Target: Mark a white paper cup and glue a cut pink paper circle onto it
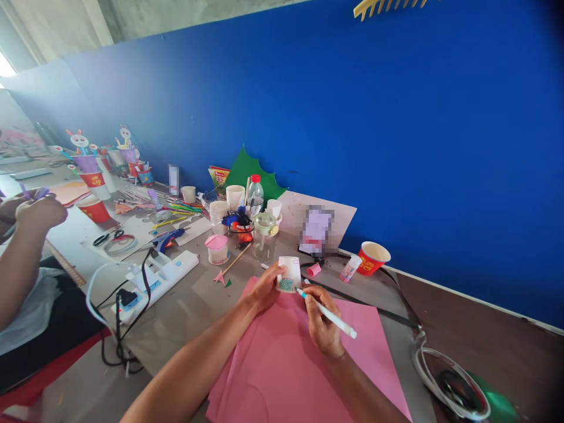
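Note:
A small white paper cup with a teal crosshatched patch and pink marks is held by my left hand, fingers closed on its left side. My right hand grips a white marker with a teal tip end, slanting down to the right. The marker's tip is at the cup's lower right edge; whether it touches cannot be told. Both hands are over pink paper sheets stacked on the table. Just beyond the cup stand a clear lidded jar and a pink-topped cup.
A red paper cup, a glue bottle and a phone are at the back right. At left lie a power strip with cables and a blue glue gun. Another person's hands work at far left. A blue partition stands behind.

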Tool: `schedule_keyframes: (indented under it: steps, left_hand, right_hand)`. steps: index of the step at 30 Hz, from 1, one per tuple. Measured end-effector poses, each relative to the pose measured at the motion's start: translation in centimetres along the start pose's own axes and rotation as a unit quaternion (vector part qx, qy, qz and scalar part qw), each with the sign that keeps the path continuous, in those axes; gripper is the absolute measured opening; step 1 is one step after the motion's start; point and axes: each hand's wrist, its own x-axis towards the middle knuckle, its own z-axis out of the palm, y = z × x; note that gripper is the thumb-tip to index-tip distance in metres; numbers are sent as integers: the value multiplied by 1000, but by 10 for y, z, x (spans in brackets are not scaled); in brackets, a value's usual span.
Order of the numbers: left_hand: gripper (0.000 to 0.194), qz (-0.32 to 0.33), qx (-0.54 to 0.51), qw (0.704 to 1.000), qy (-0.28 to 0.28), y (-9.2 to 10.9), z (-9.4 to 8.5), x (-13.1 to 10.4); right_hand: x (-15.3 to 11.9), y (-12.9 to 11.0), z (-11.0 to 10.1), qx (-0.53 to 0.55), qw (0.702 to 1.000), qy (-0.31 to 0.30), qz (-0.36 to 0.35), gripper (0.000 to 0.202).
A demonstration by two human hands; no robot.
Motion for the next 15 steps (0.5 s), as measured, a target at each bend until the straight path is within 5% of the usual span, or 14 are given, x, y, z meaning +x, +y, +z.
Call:
schedule_keyframes:
  steps: [15]
  left_hand:
    - [40, 7, 2, 1000, -16, 1, 0, -1]
  right_hand:
    - [-2, 3, -1, 9, 999, 8, 31, 21]
